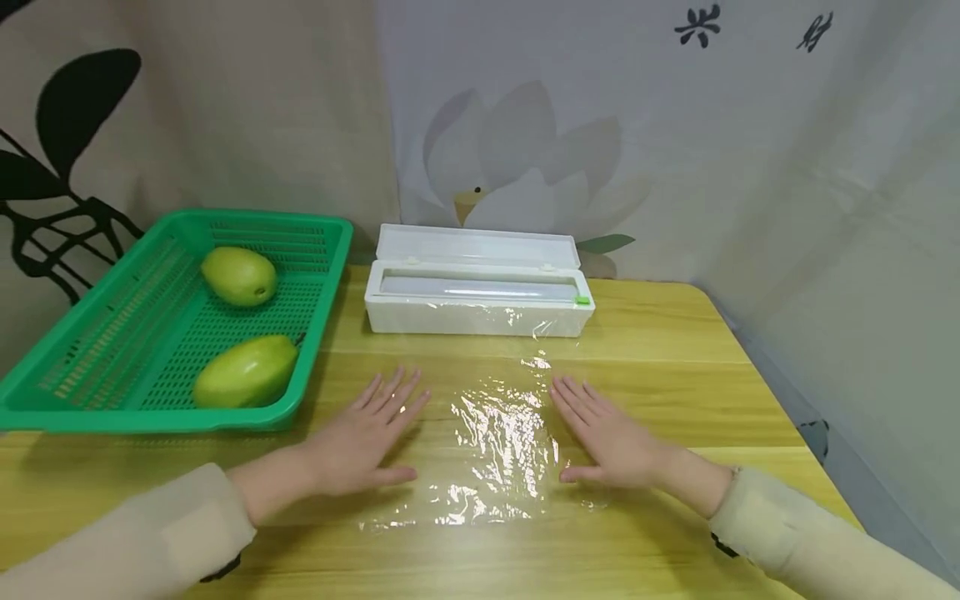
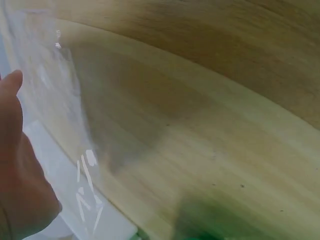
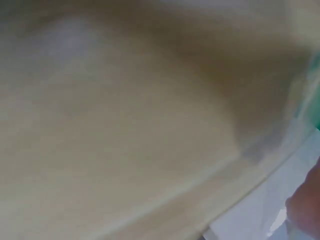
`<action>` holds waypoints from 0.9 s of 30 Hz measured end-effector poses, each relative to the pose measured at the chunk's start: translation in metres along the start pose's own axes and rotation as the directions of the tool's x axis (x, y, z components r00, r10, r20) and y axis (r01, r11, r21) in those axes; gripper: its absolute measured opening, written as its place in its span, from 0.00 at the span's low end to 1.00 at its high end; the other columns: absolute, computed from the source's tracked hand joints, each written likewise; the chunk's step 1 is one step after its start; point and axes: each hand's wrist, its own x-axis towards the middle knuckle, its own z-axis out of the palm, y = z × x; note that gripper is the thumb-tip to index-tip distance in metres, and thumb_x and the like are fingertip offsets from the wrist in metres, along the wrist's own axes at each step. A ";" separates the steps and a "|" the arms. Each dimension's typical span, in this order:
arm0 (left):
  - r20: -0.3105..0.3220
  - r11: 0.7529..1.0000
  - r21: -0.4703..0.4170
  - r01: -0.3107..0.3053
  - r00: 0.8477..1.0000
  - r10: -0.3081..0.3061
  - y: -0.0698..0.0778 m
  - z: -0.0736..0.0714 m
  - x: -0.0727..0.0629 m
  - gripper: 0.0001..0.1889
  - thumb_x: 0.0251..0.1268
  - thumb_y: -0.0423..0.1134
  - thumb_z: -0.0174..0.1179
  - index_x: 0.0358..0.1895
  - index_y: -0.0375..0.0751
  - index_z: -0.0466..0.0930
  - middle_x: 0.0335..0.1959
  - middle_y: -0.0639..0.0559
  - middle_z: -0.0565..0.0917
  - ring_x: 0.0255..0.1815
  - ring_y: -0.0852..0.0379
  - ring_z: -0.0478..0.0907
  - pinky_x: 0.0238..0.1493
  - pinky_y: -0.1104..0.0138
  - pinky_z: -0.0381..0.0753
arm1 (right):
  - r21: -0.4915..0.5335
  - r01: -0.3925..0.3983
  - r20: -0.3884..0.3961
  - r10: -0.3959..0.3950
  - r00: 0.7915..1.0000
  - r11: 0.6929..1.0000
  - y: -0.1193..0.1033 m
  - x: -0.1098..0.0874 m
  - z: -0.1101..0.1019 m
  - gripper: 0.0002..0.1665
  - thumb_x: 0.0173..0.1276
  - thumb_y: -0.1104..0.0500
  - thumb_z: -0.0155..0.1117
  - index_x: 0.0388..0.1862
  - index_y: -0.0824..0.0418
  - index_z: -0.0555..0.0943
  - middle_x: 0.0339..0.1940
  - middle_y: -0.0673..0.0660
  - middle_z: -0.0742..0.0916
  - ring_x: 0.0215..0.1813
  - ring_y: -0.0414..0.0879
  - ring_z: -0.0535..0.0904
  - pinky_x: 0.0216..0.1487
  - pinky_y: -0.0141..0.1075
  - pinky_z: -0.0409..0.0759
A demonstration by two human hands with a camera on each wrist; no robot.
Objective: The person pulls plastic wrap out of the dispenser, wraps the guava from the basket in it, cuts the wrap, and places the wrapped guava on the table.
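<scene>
A sheet of clear plastic wrap [image 1: 502,433] runs from a white wrap dispenser box [image 1: 480,318] toward the front of the table, wrinkled and shiny in its middle. My left hand [image 1: 358,442] is over the sheet's left side, palm down, with fingers straight and spread. On the opposite side my right hand [image 1: 611,437] is also palm down, its fingers straight and the thumb apart. Whether either palm presses on the film cannot be told. The dispenser's lid [image 1: 480,247] stands up, and a white roll [image 1: 480,287] shows inside. A small green slider [image 1: 582,300] sits at its right end.
To the left, a green plastic basket [image 1: 318,325] holds two green-yellow mango-like fruits, one at the back [image 1: 238,275] and one in front [image 1: 247,372]. The wooden table [image 1: 675,333] ends at a curtain [image 1: 787,167] behind and on the right.
</scene>
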 end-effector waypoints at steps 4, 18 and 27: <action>0.034 1.000 -0.014 -0.011 0.999 0.012 -0.002 0.006 -0.001 0.49 0.58 0.68 0.49 0.74 0.37 0.45 0.75 0.36 0.42 0.75 0.35 0.39 0.73 0.44 0.42 | 0.022 0.008 0.034 -0.008 0.999 1.000 0.001 -0.009 0.014 0.63 0.57 0.25 0.50 0.74 0.69 0.47 0.76 0.66 0.51 0.76 0.60 0.47 0.74 0.32 0.26; 0.188 0.979 -0.189 0.079 0.981 -0.043 -0.006 0.006 -0.014 0.48 0.61 0.68 0.46 0.73 0.36 0.47 0.76 0.37 0.43 0.76 0.38 0.39 0.73 0.44 0.42 | -0.012 0.123 0.047 -0.122 0.991 0.992 0.004 -0.015 0.032 0.58 0.61 0.26 0.47 0.74 0.66 0.50 0.75 0.68 0.53 0.75 0.62 0.50 0.73 0.29 0.21; -0.037 0.987 -0.144 0.069 0.997 -0.075 -0.005 -0.052 -0.020 0.43 0.63 0.64 0.49 0.74 0.45 0.46 0.76 0.43 0.46 0.76 0.40 0.41 0.73 0.45 0.46 | -0.043 0.144 0.026 -0.143 0.989 0.989 0.004 -0.010 0.033 0.57 0.61 0.26 0.46 0.74 0.66 0.51 0.75 0.68 0.55 0.74 0.62 0.52 0.73 0.29 0.22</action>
